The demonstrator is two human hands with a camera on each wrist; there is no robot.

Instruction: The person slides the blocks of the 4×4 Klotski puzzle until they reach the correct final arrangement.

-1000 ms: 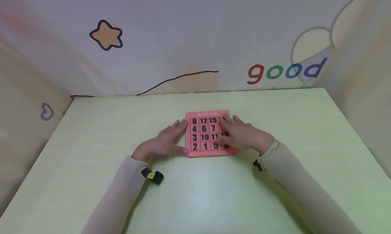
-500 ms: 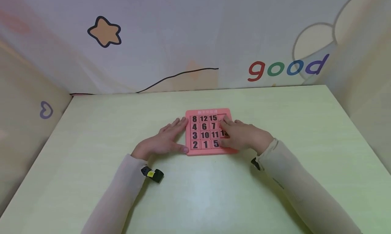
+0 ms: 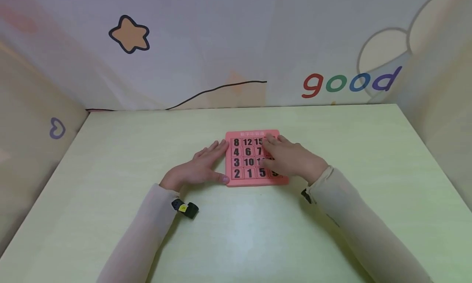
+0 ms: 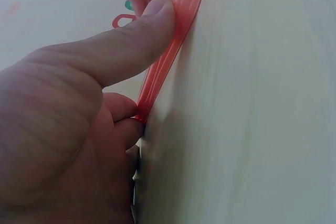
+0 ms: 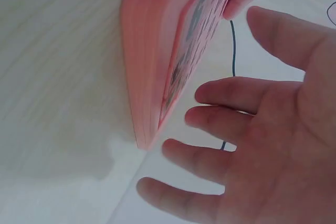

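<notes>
A pink number slide puzzle (image 3: 246,183) lies flat on the table, with rows of black-numbered tiles in its frame. My left hand (image 3: 197,168) lies at its left side; the thumb touches the near left corner and the extended fingers reach along to the far left corner. In the left wrist view, the thumb (image 4: 142,40) presses the puzzle's pink side wall (image 4: 173,51). My right hand (image 3: 293,158) is over the right-hand column, fingers spread and loosely straight. The right wrist view shows its fingertips (image 5: 197,116) apart from the board. Most right-column tiles are hidden under it.
The pale green table (image 3: 239,233) runs back to a printed cloth wall (image 3: 206,49) with a star and the word "good". Cloth also stands at the left and right sides. Each wrist wears a black strap (image 3: 185,208).
My right hand has shifted slightly towards the far side, uncovering the lower right tile again. The gap seen at the far right corner half a second ago is now covered. My left hand stays put.
</notes>
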